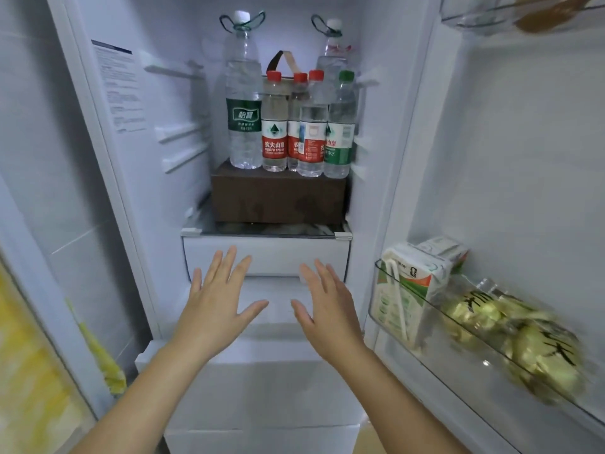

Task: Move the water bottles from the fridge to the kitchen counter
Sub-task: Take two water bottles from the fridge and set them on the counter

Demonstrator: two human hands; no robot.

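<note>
"When you looked over, how were the hands held?"

"Both arms were stretched toward the open fridge (131,152), backs of the hands up. The left hand (216,303) and the right hand (327,306) hung side by side, apart, in front of the white drawer (265,253). Their fingers were straight and spread, and they held nothing."

"And the water bottles?"

"All inside, upright on a brown box (278,198) that sat on the glass shelf above that drawer, higher than the hands. The left tall bottle (244,93) and the right tall bottle (332,57) each had a carry loop at the neck. Four small ones stood packed between them."

"Could you read anything?"

"The left tall bottle wore a green label with white characters, 怡寶. The red-label bottle (274,139) read 农夫山泉 with 'NONGFU SPRING' beneath. The half-hidden bottle (295,103) behind it showed the same red. The white-label bottle (312,136) had print too small to read. The green-capped bottle (340,132) showed part of that same name in red. The sticker (119,90) on the fridge's left wall was blurred. A drink carton (406,283) with a straw stood in the door shelf (465,326)."
</note>
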